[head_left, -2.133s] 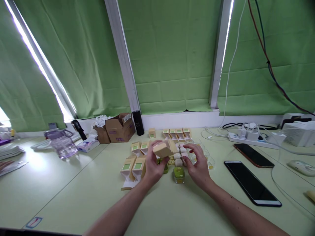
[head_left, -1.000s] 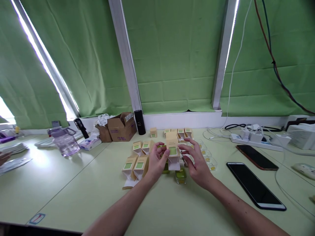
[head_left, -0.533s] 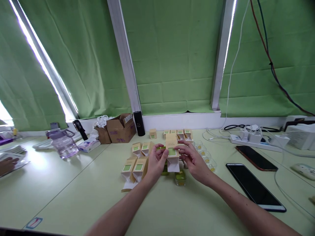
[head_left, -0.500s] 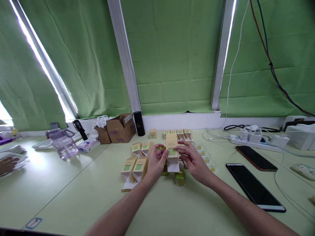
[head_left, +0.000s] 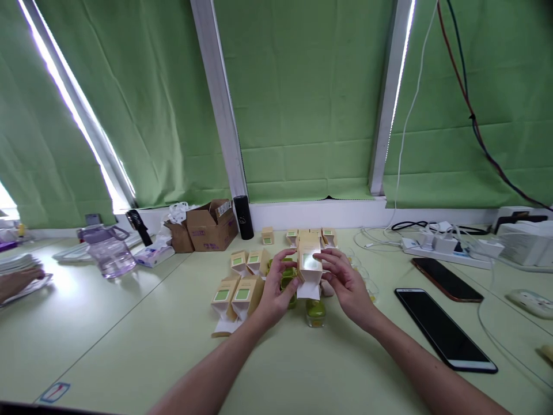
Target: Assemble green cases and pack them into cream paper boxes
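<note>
Shifted slightly rightward since half a second earlier, the small box now throws a bright glare from its square panel. Fingers of both hands are clamped on it: the left hand has its thumb at the lower left edge, and the right hand sets its fingertips on the right side. Box position: raised above the middle of the desk, panel facing the viewer, a white flap hanging loose at the lower end. Judged from its thin folded card, it should be light, stiff along the creases but easily dented across the faces, the shiny panel perhaps slippery; the side walls near the folds look the best hold.

Just below stands a green-lidded jar; further green-lidded jars are partly hidden by the left hand, and clear cups show beyond the right. Four more boxes sit to the left. Along the desk's far edge stand a brown carton and a black cylinder. Toward the right edge lie a large phone and a smaller phone; at the far left, another person's hand is by some papers.
</note>
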### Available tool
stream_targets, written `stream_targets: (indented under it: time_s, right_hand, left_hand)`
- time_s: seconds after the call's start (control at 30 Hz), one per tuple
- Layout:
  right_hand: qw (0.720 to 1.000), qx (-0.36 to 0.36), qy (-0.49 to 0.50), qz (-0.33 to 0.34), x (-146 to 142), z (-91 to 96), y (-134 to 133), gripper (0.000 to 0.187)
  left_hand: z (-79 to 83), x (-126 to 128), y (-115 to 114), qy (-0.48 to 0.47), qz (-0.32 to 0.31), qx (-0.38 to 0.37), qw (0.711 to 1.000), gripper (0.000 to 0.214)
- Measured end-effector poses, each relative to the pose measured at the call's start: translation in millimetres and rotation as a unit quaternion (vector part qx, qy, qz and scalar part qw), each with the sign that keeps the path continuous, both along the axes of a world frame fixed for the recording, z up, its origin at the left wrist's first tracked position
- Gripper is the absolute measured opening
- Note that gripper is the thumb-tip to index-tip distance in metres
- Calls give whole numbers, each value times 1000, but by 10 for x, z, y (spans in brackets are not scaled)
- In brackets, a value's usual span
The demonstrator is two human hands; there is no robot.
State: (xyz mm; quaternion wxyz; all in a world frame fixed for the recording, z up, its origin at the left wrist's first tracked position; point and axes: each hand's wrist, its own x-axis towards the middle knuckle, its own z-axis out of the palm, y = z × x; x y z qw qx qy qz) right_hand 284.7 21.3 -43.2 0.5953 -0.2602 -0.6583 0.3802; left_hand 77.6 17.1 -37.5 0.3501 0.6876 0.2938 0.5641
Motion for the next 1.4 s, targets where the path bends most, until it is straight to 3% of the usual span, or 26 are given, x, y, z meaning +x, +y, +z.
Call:
stream_targets:
  time_s: [0.17, 0.63, 1.4]
  right_hand:
    - [999, 9, -33, -17, -3, -5, -49, 33]
    - [999, -4, -32, 8, -17, -73, -113, 35]
    - [1000, 8, -25, -14, -54, -151, -90, 34]
  left_hand:
    - [7, 21, -17, 15, 7, 49, 999, 50]
    - [-36, 57, 22, 22, 64, 96, 993, 42]
    - [-79, 100, -1, 46, 113, 97, 988, 40]
